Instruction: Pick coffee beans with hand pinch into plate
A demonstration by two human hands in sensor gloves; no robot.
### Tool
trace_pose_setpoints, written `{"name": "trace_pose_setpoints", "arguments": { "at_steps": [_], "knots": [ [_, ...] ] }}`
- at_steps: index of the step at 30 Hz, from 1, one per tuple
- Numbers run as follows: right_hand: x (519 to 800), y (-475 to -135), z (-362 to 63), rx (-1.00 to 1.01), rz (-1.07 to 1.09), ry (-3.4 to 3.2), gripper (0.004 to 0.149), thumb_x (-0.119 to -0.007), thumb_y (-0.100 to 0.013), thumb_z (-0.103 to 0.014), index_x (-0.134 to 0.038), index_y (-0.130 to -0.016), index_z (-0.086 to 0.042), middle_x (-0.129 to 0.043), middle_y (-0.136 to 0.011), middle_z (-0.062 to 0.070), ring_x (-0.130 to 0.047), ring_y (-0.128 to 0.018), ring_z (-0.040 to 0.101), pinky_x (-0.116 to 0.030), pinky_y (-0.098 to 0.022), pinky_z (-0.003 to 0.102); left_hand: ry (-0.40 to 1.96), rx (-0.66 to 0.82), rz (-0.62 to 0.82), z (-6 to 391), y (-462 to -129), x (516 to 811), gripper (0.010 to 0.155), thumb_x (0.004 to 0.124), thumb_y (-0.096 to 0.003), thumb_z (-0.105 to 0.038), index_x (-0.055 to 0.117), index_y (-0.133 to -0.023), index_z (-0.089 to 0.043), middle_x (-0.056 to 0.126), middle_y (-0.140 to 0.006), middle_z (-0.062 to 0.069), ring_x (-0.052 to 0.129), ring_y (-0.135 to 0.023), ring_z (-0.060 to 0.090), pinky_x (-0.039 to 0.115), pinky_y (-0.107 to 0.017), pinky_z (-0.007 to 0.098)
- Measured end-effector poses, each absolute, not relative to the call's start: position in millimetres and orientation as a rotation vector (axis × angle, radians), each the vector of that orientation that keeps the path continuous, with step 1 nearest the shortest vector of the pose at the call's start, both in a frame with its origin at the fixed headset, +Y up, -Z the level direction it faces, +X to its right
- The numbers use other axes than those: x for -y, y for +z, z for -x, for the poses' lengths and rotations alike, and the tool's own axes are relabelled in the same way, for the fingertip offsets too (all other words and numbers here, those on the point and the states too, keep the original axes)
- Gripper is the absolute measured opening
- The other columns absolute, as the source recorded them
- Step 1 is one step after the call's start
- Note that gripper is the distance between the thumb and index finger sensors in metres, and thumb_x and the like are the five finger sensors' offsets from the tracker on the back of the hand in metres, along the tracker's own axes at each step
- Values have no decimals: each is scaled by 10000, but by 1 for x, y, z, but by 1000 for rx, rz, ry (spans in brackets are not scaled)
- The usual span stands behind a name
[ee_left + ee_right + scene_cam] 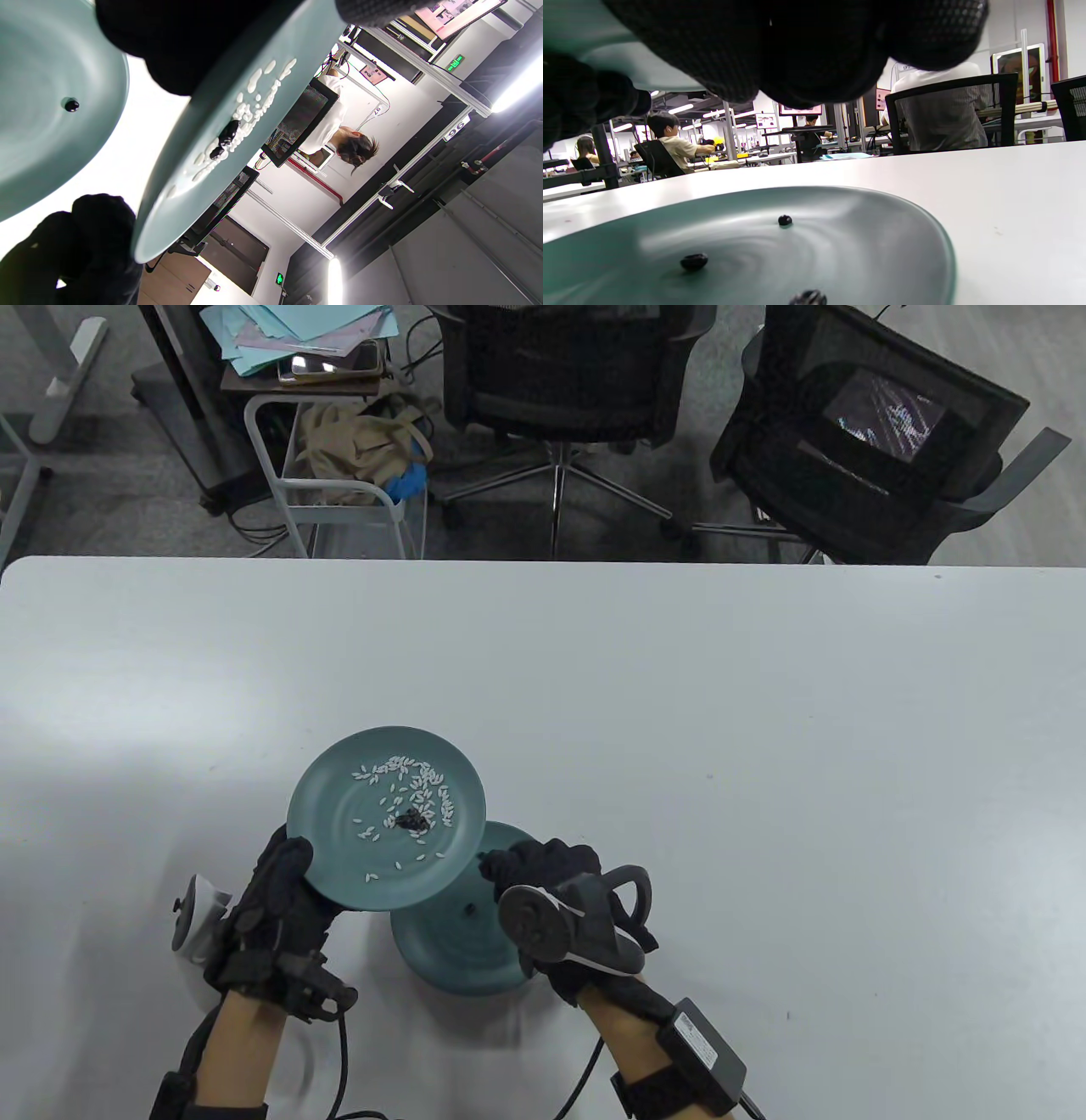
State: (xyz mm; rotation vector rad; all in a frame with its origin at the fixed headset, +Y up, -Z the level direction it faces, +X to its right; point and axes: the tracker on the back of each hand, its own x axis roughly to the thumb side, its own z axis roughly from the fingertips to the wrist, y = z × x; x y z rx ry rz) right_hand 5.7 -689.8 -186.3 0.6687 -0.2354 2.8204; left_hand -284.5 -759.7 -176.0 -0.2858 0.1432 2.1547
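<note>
Coffee beans (411, 819) sit in a dark clump among white grains on the raised plate (339, 806) that my left hand (276, 908) grips by its near rim.

My right hand (551, 899) hovers over the lower plate (441, 959) on the table (764, 729), fingers curled together; whether they pinch a bean I cannot tell. Three loose beans (694, 261) lie in that lower plate.

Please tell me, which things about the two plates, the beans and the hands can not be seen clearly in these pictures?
- Lower plate: table view, half hidden by the raised plate and the right hand.
- Bean count on it: right wrist view shows three coffee beans; the frame edge cuts the rest.
- Right hand's fingertips: blurred, whether they pinch a bean is unclear.
- Left hand: its fingers under the raised plate are hidden.
</note>
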Motion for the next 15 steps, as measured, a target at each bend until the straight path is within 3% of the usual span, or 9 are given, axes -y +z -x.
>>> {"name": "trace_pose_setpoints", "arguments": {
  "at_steps": [8, 15],
  "knots": [
    [655, -177, -25, 419, -592, 2739, 375, -837, -430, -339, -794, -789, -239, -916, -724, 79, -919, -456, 213, -758, -442, 503, 2165, -140, 280, 285, -176, 759, 621, 639, -503, -436, 365, -1029, -253, 661, -936, 91, 863, -635, 353, 776, -462, 416],
    [617, -164, -16, 657, -660, 2662, 371, -819, -436, -328, -795, -795, -237, -922, -731, 81, -926, -456, 216, -760, -440, 502, 2152, -130, 280, 282, -175, 757, 616, 636, -501, -433, 376, -1026, -243, 673, -919, 99, 873, -612, 351, 781, -444, 413]
  ]
}}
